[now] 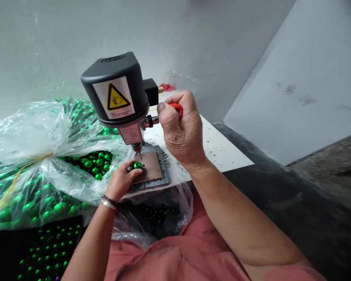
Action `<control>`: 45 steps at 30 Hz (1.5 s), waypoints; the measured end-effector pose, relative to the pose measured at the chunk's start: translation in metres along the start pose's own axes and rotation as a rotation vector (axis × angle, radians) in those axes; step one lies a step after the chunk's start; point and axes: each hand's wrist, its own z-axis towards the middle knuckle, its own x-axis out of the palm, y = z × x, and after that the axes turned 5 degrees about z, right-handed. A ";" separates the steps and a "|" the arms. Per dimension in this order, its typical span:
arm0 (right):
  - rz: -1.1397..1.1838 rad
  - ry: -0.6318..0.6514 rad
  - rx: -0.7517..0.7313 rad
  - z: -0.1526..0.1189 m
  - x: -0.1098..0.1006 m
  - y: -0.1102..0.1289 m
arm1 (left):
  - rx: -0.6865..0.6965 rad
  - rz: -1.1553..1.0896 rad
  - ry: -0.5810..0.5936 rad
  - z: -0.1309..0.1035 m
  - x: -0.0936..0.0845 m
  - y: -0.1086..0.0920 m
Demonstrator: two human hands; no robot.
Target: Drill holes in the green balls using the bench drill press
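Note:
My left hand (126, 173) pinches a shiny green ball (137, 165) between thumb and fingers. The ball is at the wooden plate (152, 168) on the drill press base (166, 177), close to the thin drill bit (140, 155). A small dark hole shows in the plate beside the ball. My right hand (183, 130) is wrapped round the red knob of the lever (177, 111) at the side of the drill press (117, 88). That machine has a black housing with a yellow warning sticker. Whether the bit touches the ball I cannot tell.
Clear plastic bags (32, 156) full of green balls cover the table's left side. An open plastic bag (160, 210) with green balls hangs below the table edge. More green balls (51, 249) lie at lower left. Dark shavings are scattered over the white table (222, 152).

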 end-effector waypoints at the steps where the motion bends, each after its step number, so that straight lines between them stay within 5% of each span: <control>1: -0.001 0.004 0.007 0.000 0.000 0.001 | -0.003 0.045 0.005 0.003 0.000 -0.001; 18: 0.053 0.029 0.020 0.000 -0.002 0.001 | 0.001 0.234 0.111 0.022 -0.002 -0.021; 36: -0.035 -0.104 -0.009 -0.043 -0.003 -0.007 | 0.048 0.261 0.062 0.022 0.003 -0.015; 45: -0.008 -0.136 -0.014 -0.036 0.001 -0.006 | 0.043 0.250 0.021 0.022 0.007 -0.010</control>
